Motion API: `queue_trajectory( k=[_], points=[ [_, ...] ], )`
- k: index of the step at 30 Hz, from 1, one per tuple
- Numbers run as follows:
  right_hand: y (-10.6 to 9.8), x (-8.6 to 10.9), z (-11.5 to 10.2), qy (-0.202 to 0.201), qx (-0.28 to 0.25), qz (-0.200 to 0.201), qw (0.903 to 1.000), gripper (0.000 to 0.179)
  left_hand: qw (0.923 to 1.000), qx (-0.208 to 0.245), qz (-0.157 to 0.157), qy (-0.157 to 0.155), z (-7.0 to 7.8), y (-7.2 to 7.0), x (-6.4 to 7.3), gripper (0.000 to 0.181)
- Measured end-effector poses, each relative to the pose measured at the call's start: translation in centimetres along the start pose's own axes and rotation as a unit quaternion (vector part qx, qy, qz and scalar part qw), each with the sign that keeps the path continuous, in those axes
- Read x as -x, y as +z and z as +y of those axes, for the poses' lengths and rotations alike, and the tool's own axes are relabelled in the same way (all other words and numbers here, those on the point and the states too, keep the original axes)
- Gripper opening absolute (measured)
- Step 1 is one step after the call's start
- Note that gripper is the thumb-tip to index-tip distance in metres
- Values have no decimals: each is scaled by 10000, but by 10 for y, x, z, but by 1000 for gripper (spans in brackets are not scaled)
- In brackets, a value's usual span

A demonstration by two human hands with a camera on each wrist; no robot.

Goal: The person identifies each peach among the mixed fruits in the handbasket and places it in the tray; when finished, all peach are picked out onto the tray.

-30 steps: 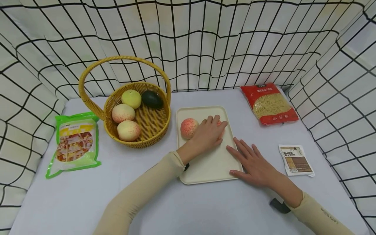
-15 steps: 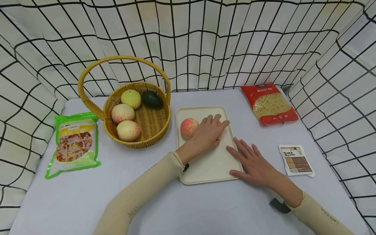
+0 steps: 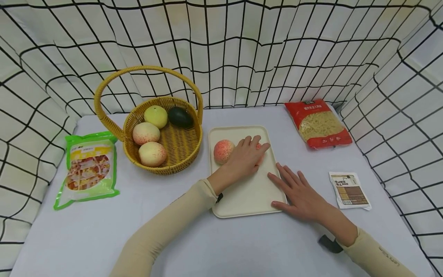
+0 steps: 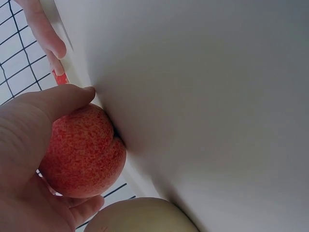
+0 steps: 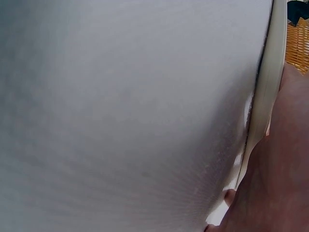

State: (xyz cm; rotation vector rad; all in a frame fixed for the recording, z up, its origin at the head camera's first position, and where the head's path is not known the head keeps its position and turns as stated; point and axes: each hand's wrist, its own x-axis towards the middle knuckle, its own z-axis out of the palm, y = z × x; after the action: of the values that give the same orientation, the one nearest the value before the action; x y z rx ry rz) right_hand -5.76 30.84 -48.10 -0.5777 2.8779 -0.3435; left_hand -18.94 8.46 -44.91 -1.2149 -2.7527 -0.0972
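Note:
My left hand (image 3: pixel 242 157) reaches over the cream tray (image 3: pixel 232 202) and grips a red-speckled peach (image 3: pixel 259 148). From above, most of that peach is hidden by the hand. In the left wrist view the same peach (image 4: pixel 84 152) sits between thumb and fingers, close against the tray surface. A second peach (image 3: pixel 223 151) lies on the tray just left of the hand; its pale side (image 4: pixel 145 217) shows low in the left wrist view. My right hand (image 3: pixel 302 196) rests at the tray's right edge, fingers straight and spread, thumb and fingertips touching the rim (image 5: pixel 270 72).
Left of the tray stands a tall-handled wicker basket (image 3: pixel 180 148) holding two pale peaches (image 3: pixel 152 154), a yellow-green fruit (image 3: pixel 155 116) and an avocado (image 3: pixel 180 117). A green food bag (image 3: pixel 90 169), a red pasta bag (image 3: pixel 320 123) and a small white packet (image 3: pixel 349 190) lie around. Black netting (image 3: pixel 225 54) encloses the table.

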Motion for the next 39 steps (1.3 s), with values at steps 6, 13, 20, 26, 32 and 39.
queue_trajectory(
  k=[6,13,20,26,32,39],
  points=[
    [0,1,-1,-30,-52,32,10000,88,10000,60,-16,40,-1,-3,4,58],
    [1,2,-2,-66,-32,93,9999,87,9997,212,86,117,-4,-9,7,69],
    [2,0,-3,-79,-40,69,9999,88,9990,404,110,165,-6,-18,9,73],
    [2,0,-3,-53,-35,67,10000,88,9979,455,349,291,-11,-36,14,69],
    [2,0,-2,-39,-13,59,10000,88,9968,494,571,261,-20,-51,20,67],
    [1,0,-2,-35,-38,54,10000,88,9964,497,660,182,-27,-57,29,73]
  ],
)
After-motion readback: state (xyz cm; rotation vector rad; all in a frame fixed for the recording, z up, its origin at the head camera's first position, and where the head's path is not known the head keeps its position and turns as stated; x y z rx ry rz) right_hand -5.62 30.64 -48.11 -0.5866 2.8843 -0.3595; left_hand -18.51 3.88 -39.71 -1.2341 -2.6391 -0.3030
